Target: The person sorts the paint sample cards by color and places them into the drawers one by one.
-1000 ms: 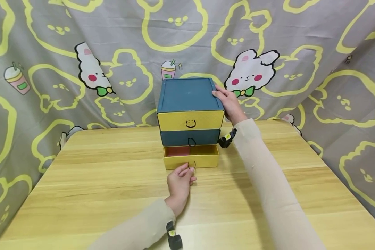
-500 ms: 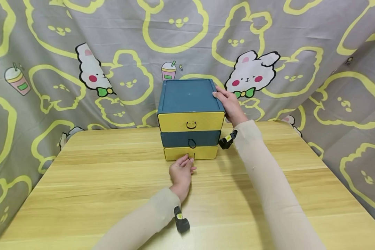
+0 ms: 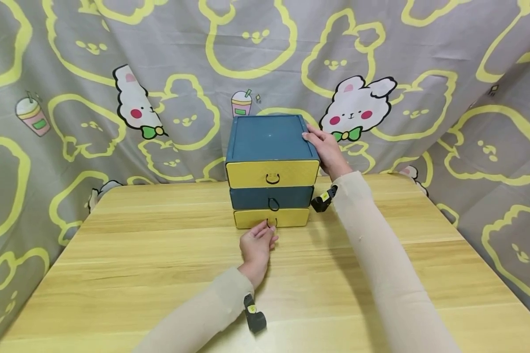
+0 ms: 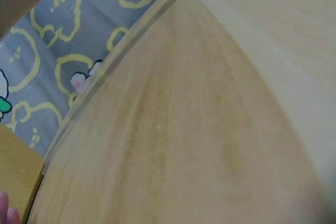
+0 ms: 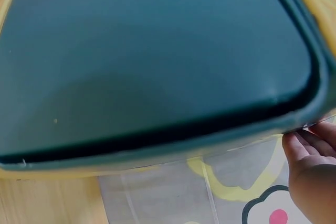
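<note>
A three-tier drawer box (image 3: 269,137) with a blue top stands on the table, yellow drawers above and below a blue one (image 3: 251,198). My left hand (image 3: 256,245) is at the bottom yellow drawer (image 3: 293,218), pinching its black loop handle (image 3: 271,223) between thumb and fingertips. That drawer sits flush under the others. In the left wrist view, only fingertips (image 4: 6,211) show beside a yellow drawer front (image 4: 18,166). My right hand (image 3: 329,149) rests along the box's right side, a fingertip over the top edge; the right wrist view shows its fingers (image 5: 310,148) at a corner.
The wooden table (image 3: 159,255) extends around the box on both sides and in front. A grey patterned curtain (image 3: 181,49) hangs close behind the box and along the sides. A black wrist camera (image 3: 253,316) sits on the left sleeve, another (image 3: 324,198) on the right.
The bottom yellow drawer stood pulled out a second ago, its inside showing; my left hand has moved it back in. My right hand has stayed on the box. The view has shifted slightly.
</note>
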Demonstrator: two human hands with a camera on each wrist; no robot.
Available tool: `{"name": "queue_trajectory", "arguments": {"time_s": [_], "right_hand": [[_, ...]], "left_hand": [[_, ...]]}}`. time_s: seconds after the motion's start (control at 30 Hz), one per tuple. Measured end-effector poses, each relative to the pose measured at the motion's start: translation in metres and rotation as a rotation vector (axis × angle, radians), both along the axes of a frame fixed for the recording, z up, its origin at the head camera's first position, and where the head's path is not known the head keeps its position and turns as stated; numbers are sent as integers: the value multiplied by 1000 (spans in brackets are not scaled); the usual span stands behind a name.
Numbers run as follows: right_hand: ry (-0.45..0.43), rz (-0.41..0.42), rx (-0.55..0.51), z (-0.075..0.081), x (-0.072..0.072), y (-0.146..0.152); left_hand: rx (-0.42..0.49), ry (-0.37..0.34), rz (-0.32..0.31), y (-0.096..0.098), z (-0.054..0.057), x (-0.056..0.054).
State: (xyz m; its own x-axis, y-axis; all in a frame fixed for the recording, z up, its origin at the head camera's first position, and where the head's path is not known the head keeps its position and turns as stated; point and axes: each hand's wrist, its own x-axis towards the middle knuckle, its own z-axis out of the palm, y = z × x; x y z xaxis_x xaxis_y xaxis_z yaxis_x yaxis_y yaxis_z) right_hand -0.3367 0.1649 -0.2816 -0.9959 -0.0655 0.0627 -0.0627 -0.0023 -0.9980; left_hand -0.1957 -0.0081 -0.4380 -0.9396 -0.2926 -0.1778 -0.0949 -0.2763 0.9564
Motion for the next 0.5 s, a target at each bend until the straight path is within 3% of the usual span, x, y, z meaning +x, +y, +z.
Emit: {"name": "queue_trajectory", "arguments": {"time_s": [0.27,0.5], "right_hand": [[2,16,18,-4,-3,5],[110,47,120,-10,4,20]], "left_hand": [[-6,30,-71,-16,3,9],[-92,46,-75,-57,7,10]]}}
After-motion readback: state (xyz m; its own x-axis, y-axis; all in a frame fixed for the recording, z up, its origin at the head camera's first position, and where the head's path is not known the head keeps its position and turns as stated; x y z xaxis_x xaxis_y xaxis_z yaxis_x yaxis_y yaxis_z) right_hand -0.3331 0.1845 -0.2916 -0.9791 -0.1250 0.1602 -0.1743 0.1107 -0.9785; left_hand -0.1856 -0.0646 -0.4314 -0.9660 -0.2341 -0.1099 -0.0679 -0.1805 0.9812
